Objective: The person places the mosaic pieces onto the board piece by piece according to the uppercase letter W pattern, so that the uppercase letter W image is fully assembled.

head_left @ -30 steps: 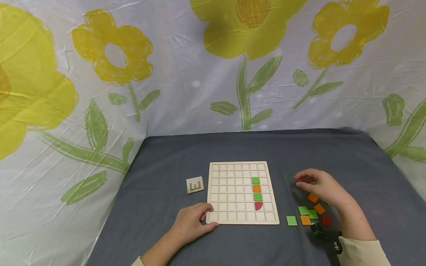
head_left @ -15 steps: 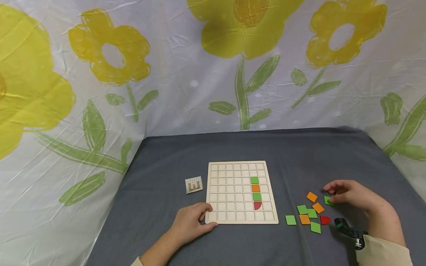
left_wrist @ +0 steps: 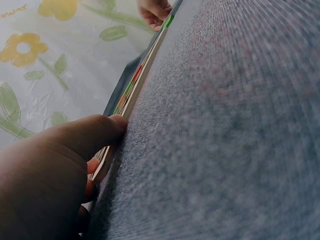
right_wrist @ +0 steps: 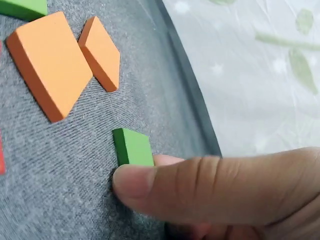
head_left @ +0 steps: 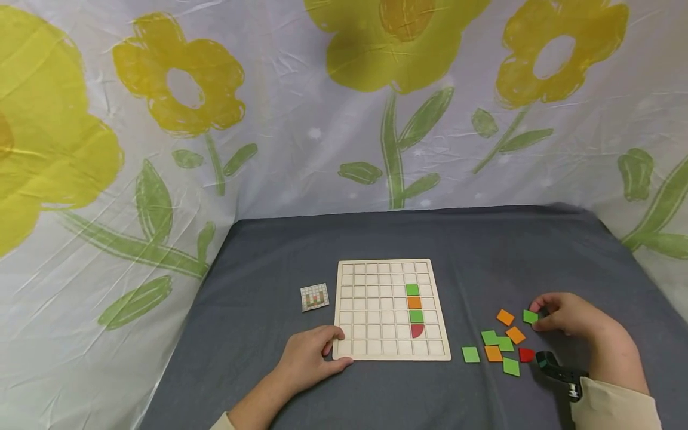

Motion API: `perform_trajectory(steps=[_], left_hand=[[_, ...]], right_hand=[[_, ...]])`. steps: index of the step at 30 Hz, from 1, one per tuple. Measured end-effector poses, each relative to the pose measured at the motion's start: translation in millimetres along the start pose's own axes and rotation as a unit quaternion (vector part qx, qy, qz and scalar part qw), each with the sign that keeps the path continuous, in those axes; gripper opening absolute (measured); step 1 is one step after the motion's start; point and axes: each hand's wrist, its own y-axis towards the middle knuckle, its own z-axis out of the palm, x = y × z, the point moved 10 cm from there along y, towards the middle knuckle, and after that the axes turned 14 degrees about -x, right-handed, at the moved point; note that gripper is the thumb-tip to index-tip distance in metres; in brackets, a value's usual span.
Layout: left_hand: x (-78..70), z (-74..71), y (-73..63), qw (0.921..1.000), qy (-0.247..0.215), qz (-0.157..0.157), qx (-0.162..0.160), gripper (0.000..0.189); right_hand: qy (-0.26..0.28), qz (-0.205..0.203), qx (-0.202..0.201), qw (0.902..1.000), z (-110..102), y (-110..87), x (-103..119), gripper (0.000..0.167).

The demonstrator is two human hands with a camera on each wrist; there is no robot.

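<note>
A pale wooden grid board [head_left: 373, 310] lies on the dark cloth. One column near its right side holds a green, an orange, another green and a red rounded tile [head_left: 417, 331]. My left hand [head_left: 309, 358] grips the board's near left corner, thumb along the front edge, as the left wrist view shows the thumb [left_wrist: 100, 132] against the rim. To the right, my right hand [head_left: 572, 316] pinches a green square tile [right_wrist: 135, 147] between thumb and fingers, at the far right of the loose tiles.
Several loose tiles lie right of the board: orange ones [head_left: 515, 335], green ones [head_left: 470, 355] and a red one [head_left: 526, 355]. A small pattern card [head_left: 314, 297] lies left of the board. A flower-printed curtain [head_left: 290, 119] stands behind the table.
My right hand has moved rightward, past the orange tiles, to the green tile at the far right and now pinches it. My left hand keeps its place on the board's corner.
</note>
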Motion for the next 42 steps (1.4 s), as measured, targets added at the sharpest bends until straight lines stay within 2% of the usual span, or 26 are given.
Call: perform_trajectory(steps=[5,7,11,14,21,25,31,42], left_hand=[[-0.3,-0.2,0.1,1.0000,-0.006,-0.002,0.001,0.039],[0.2,0.2,0.0,1.0000,-0.007,-0.006,0.003,0.039],[0.9,0.5,-0.4,0.9999,-0.007,-0.008,0.003,0.038],[-0.2,-0.1,-0.2,1.0000,-0.006,-0.001,-0.001,0.039],[-1.0,0.4,-0.3,1.0000,-0.003,0.002,0.004,0.039],[-0.9,0.1,0.2,1.0000,0.001,-0.002,0.008,0.039],[-1.3,0.1,-0.1,0.9999,-0.004,-0.006,0.009,0.038],[-1.6,-0.9,0.8,1.0000,-0.004,-0.002,0.009,0.040]], right_hand=[[0.007,-0.007,-0.005,0.9999,-3.4,-1.0,3.0,0.027],[-0.002,-0.016,-0.020,0.9997,-8.3,-1.2,7.8,0.031],[-0.020,-0.034,-0.080,0.9960,-22.5,-1.8,21.1,0.039],[-0.008,-0.042,-0.124,0.9914,-31.2,-5.2,32.7,0.043],[0.024,-0.093,-0.208,0.9734,-43.9,-23.4,80.9,0.042],[0.049,-0.128,-0.237,0.9619,-42.5,-33.8,115.2,0.036],[0.080,-0.182,-0.238,0.9508,-23.0,-42.0,158.1,0.029],[0.139,-0.204,-0.164,0.9552,48.1,-35.6,198.2,0.026]])
